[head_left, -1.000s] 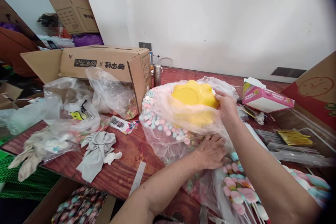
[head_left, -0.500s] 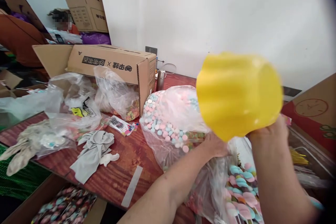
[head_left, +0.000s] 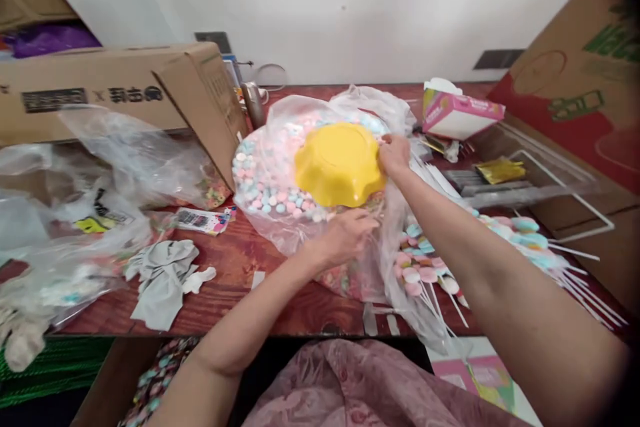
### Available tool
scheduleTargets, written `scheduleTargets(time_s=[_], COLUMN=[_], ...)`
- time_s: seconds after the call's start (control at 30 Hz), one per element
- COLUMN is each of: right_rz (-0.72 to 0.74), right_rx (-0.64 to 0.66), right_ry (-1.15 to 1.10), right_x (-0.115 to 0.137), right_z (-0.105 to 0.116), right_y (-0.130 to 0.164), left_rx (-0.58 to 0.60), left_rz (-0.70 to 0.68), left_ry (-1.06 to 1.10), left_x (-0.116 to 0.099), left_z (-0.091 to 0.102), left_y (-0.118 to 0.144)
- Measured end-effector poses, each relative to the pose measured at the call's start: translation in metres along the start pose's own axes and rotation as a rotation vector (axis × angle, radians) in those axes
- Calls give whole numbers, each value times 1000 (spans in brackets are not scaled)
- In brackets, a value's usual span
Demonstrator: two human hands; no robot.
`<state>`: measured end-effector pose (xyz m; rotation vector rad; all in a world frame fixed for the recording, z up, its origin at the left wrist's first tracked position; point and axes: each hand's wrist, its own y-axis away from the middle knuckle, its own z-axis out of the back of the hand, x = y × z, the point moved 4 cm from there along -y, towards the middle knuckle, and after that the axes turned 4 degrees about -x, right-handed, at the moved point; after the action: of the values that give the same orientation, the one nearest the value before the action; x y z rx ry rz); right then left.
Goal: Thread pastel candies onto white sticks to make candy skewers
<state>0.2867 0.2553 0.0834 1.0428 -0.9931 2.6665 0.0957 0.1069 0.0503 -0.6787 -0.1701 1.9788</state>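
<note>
Yellow bowl (head_left: 337, 163) lies upturned on clear bag (head_left: 280, 147) of pastel candies (head_left: 265, 190)

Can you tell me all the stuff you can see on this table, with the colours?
yellow wavy-edged plastic bowl: one, upside down on the big bag
clear plastic bag of pink and blue candies: one, table middle
pastel lollipops on white sticks: many, right of bag
brown cardboard box: one, left back
pink and white carton: one, right back
grey crumpled cloth: one, front left
red-brown wooden table: one
left hand: on the bag
right hand: fingers on bowl's edge
</note>
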Motion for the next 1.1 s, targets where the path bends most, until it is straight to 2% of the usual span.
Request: scheduleTargets(time_s=[0.07, 0.17, 0.2, 0.3, 0.37, 0.4, 0.5, 0.6, 0.67, 0.77, 0.83, 0.9, 1.0, 1.1], right_rz=[-29, 30, 86, 442, 587, 612, 518, 363, 305, 390, 529, 597, 553, 497], right_rx=[-3, 34, 61, 210, 299, 333, 299, 106, 36, 131, 288, 470, 606, 627], right_ry=[69, 136, 157, 403, 525, 525, 349, 204, 166, 209, 341, 449, 545, 649], right_x=[1, 23, 35, 70, 79, 79, 65, 47, 41, 49, 60, 67, 66, 55], right_z=[8, 29, 38, 63, 80, 88, 116, 146, 158, 154, 140, 123, 106, 102], right_y=[-4, 7, 17, 71, 111, 129, 159, 171, 182, 210, 234, 256, 274, 280], left_rx=[-28, 68, 97, 134, 118, 105, 63, 66, 61, 61, 117, 178, 194, 212], left_rz=[100, 59, 15, -116, -156, -161, -156, -174, -175, -209, -268, -284, -238, -205], left_ry=[45, 67, 51, -54, -117, -139, -203, -286, -345, -441, -471, -454, -372, -288], left_x=[6, -10, -19, -42, -47, -46, -38, -30, -26, -24, -23, -18, -7, 2], left_z=[13, 4, -3, -25, -35, -37, -38, -33, -28, -23, -27, -34, -45, -56], left_y=[24, 57, 64, 68, 59, 53, 40, 38, 43, 52, 55, 54, 43, 27])
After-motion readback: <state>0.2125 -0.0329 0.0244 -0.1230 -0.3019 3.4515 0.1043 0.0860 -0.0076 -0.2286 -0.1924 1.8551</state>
